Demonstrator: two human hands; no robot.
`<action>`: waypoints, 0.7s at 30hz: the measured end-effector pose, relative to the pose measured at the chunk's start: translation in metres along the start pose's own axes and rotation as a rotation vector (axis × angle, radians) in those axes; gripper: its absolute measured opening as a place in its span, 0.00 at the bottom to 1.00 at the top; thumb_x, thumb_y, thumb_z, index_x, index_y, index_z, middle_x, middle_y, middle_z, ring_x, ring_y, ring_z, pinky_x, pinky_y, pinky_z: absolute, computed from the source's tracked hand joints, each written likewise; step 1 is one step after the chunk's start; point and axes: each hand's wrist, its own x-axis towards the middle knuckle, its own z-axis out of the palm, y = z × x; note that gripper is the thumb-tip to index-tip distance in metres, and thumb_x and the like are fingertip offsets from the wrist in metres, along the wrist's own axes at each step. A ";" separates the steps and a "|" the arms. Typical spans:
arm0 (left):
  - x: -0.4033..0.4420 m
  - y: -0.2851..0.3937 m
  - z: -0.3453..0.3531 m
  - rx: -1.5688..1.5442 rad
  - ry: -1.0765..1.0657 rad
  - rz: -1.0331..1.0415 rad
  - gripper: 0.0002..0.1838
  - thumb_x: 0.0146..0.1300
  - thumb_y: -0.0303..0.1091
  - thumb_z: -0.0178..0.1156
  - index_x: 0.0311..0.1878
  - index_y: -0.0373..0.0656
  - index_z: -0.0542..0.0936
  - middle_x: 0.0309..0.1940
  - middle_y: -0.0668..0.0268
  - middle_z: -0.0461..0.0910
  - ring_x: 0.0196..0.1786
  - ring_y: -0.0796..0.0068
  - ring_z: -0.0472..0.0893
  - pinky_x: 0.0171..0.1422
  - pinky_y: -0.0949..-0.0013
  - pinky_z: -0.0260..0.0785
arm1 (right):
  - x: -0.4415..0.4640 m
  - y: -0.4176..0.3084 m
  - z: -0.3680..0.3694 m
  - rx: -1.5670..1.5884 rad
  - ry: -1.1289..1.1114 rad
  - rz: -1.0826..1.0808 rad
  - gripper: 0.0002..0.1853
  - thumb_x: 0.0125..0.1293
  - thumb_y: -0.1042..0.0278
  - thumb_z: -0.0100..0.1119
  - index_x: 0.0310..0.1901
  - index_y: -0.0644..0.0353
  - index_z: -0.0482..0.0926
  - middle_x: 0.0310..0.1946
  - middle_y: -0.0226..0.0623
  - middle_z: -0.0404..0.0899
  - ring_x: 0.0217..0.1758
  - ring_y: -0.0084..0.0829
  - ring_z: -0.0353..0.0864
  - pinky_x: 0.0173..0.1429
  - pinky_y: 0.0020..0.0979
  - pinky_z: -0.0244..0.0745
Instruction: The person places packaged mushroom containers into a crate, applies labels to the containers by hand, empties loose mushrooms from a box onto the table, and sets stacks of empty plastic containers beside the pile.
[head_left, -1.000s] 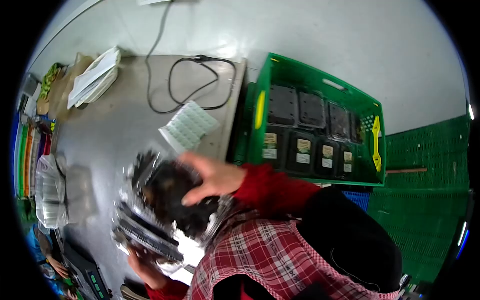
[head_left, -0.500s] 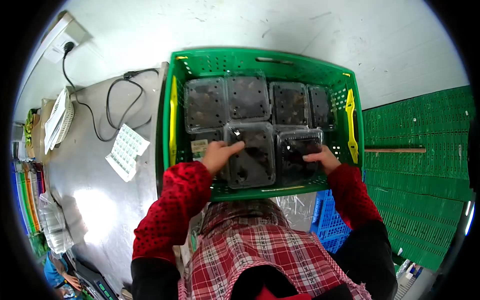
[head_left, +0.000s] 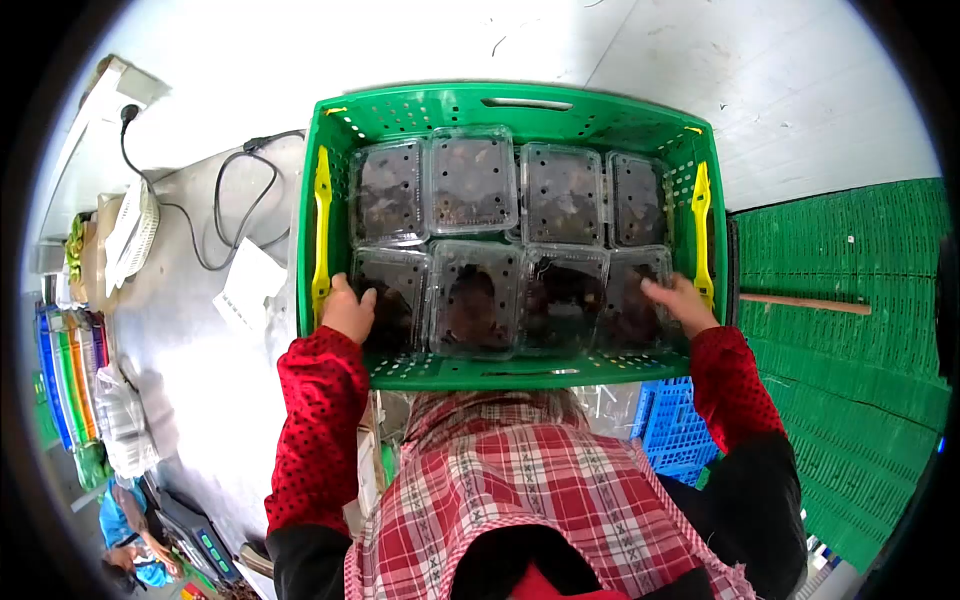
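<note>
At the near side of the green crate (head_left: 455, 376), the left hand (head_left: 348, 310) is beside the leftmost clamshell (head_left: 397, 318) and the right hand (head_left: 683, 303) touches the rightmost clamshell (head_left: 632, 312), either's grip impossible to tell, with back-row clamshells (head_left: 472, 182) farther inside.

Packing room: clear punnets (head_left: 473, 182) filling green crate (head_left: 480, 380), metal worktable (head_left: 190, 335).

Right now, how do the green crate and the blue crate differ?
The green crate holds clear plastic boxes; the blue crate's contents cannot be seen. The green crate has yellow end pieces; none show on the blue crate. Both have perforated sides.
</note>
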 end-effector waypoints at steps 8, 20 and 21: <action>-0.081 0.061 -0.057 -0.323 0.334 0.626 0.10 0.57 0.26 0.66 0.42 0.36 0.80 0.44 0.50 0.82 0.46 0.51 0.82 0.50 0.58 0.76 | 0.087 -0.018 0.026 -0.047 0.338 -0.485 0.40 0.63 0.54 0.68 0.67 0.75 0.63 0.58 0.54 0.75 0.59 0.40 0.76 0.65 0.35 0.68; -0.220 -0.165 0.101 -1.077 0.887 -0.837 0.26 0.64 0.47 0.65 0.53 0.31 0.80 0.41 0.62 0.83 0.40 0.74 0.78 0.46 0.72 0.69 | 0.197 0.041 0.019 -0.017 0.103 -0.335 0.44 0.66 0.42 0.60 0.73 0.63 0.58 0.71 0.44 0.63 0.70 0.43 0.65 0.68 0.38 0.63; -0.214 -0.164 0.091 -1.137 0.849 -0.739 0.25 0.65 0.46 0.65 0.52 0.31 0.80 0.41 0.63 0.83 0.42 0.74 0.78 0.47 0.71 0.68 | 0.187 0.038 0.020 -0.025 0.102 -0.343 0.44 0.66 0.42 0.60 0.73 0.63 0.58 0.71 0.44 0.63 0.70 0.43 0.65 0.68 0.38 0.63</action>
